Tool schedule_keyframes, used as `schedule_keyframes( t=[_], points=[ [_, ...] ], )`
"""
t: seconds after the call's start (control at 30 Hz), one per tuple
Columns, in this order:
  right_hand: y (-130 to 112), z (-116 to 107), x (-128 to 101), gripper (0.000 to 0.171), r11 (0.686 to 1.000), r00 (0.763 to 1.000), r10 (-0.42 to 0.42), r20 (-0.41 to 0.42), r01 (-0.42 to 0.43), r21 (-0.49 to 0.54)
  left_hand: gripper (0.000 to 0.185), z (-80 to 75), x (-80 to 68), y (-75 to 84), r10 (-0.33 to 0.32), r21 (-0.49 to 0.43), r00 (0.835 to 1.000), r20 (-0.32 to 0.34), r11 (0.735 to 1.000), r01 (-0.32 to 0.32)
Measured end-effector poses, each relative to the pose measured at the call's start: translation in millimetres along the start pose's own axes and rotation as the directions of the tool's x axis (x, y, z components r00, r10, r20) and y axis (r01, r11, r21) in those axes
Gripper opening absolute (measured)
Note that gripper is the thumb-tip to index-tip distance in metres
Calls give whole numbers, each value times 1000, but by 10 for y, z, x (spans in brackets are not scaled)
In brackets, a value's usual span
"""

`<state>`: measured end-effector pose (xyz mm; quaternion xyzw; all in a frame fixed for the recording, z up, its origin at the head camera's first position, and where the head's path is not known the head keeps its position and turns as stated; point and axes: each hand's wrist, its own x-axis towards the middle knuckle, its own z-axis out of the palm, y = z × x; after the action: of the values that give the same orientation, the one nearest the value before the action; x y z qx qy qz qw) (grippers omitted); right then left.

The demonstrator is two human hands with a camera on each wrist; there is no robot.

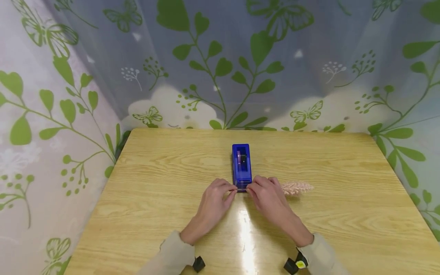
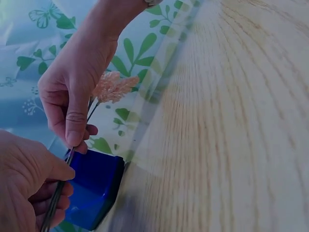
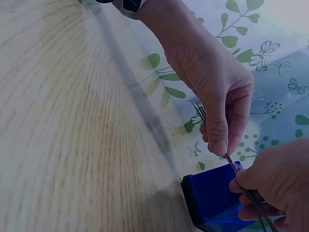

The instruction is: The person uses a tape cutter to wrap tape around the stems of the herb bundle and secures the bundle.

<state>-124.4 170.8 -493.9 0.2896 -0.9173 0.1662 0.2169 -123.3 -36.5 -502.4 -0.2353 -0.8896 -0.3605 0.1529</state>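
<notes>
A home craft corner: wooden table point(image 1: 172, 183), leaf-and-butterfly patterned curtains point(image 1: 220, 65) all round.

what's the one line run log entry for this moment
left hand: pinches thin stems | right hand: pinches same stems | pink sprig right of blue tape dispenser | wooden table

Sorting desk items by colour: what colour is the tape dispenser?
Blue; the tape dispenser shows best in the head view.

You are working with two hands, a left hand point(image 1: 214, 198) and a right hand point(image 1: 268, 198), over one bench point(image 1: 343, 214) that is carrying one blue tape dispenser point(image 1: 241, 165) and one pink artificial flower sprig point(image 1: 296, 187).
</notes>
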Motion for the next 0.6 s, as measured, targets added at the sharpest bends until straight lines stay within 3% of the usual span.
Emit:
schedule_keyframes(
  t=[0.3,0.6],
  points=[
    [19,-23,23,7,1000,1000,9,-7,-9,13,9,-18,120,34,-40,29,990,132,999,36],
    [35,-18,29,10,998,999,6,-34,-4,58,5,-37,185,46,-54,-38,989,134,998,59]
  ],
)
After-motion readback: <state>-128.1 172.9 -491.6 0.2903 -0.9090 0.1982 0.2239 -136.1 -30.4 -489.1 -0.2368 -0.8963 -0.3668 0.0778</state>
